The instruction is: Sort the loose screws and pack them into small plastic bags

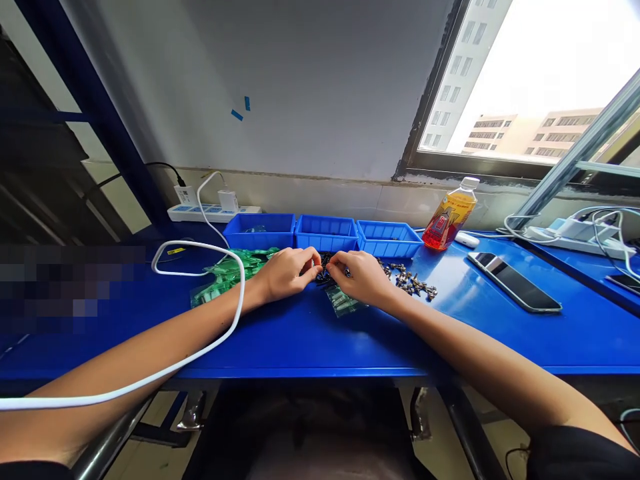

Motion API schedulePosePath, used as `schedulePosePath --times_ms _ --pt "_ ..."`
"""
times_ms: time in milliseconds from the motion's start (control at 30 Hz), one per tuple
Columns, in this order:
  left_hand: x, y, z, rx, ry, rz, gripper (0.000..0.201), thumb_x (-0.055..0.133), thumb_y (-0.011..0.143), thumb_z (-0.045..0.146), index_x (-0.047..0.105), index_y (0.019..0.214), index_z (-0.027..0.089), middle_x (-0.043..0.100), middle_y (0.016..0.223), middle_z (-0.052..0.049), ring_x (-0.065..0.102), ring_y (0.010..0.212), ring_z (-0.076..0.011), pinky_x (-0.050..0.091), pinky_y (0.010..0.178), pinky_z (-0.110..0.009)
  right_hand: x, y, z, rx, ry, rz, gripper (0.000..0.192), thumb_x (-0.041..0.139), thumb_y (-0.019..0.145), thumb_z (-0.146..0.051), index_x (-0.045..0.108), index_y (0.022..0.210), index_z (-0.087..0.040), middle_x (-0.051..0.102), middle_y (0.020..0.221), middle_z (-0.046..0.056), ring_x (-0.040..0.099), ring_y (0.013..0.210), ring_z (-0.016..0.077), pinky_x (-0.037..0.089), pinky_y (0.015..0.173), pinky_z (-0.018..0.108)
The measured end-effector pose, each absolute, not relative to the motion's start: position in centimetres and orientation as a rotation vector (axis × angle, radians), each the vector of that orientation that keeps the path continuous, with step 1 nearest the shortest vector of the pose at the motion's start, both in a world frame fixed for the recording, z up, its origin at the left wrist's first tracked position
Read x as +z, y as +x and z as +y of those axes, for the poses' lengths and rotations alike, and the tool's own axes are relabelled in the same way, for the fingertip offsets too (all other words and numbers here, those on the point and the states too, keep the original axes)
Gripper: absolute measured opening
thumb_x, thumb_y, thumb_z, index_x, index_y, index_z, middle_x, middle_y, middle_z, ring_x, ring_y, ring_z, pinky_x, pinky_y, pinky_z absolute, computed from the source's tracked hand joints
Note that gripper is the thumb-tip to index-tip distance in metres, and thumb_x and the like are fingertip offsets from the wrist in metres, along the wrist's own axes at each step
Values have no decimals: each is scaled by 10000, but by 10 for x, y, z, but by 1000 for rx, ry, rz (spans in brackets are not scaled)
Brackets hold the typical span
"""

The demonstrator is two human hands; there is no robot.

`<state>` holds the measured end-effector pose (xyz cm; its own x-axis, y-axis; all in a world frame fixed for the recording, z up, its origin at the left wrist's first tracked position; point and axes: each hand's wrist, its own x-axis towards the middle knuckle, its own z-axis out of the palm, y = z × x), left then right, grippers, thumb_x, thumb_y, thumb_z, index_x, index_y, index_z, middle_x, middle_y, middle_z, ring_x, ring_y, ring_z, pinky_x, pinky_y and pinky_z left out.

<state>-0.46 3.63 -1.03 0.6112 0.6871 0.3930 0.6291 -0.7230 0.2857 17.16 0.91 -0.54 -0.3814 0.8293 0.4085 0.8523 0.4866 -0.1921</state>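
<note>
Both hands meet at the middle of the blue counter (pixel 310 340), just in front of a row of three blue bins (pixel 326 233). The left hand (pixel 286 272) is curled, its fingertips pinched narrowly together toward the right hand (pixel 361 276), which is likewise curled with its fingertips drawn in; between them they work at a small pile of dark small parts (pixel 324 265), too small to make out clearly, and whether either hand actually grips one cannot be told. Just below the right hand, touching its underside, lies a small clear bag of green pieces (pixel 341 301). To the left of the left hand sits a heap of green plastic bags (pixel 227 275), and a white cable (pixel 200 248) loops over that heap and runs across the left forearm toward the near edge. To the right of the right hand lies a scatter of metal screws (pixel 413 281) on the counter surface. Farther right, well apart from the hands, a smartphone (pixel 515 283) lies flat with its screen up. Behind it, near the wall, an orange drink bottle (pixel 450 216) leans tilted beside the right bin. A white power strip (pixel 207 211) rests against the wall at the left.
</note>
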Motion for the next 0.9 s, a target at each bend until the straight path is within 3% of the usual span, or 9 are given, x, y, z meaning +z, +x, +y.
schedulePosePath --times_ms 433,600,900 --pt "-19 -9 41 839 2680 885 94 473 827 258 526 802 184 622 657 16 552 612 -133 397 601 -248 -15 185 19 -218 -979 -2361 65 517 830 -152 578 848 -164 656 696 23 590 630 137 418 637 250" --pt "-16 -10 41 794 2717 843 157 425 855 254 558 898 182 644 713 -2 565 647 -143 411 632 -265 -14 188 20 -226 -961 -2338 76 497 851 -163 572 852 -173 649 688 12 573 618 125 404 621 238" --pt "-19 -12 46 829 2714 821 155 421 876 217 568 842 183 641 726 -1 563 662 -141 421 658 -264 -16 185 18 -301 -878 -2387 175 436 891 -180 568 777 -166 583 601 -7 483 560 120 331 587 260"
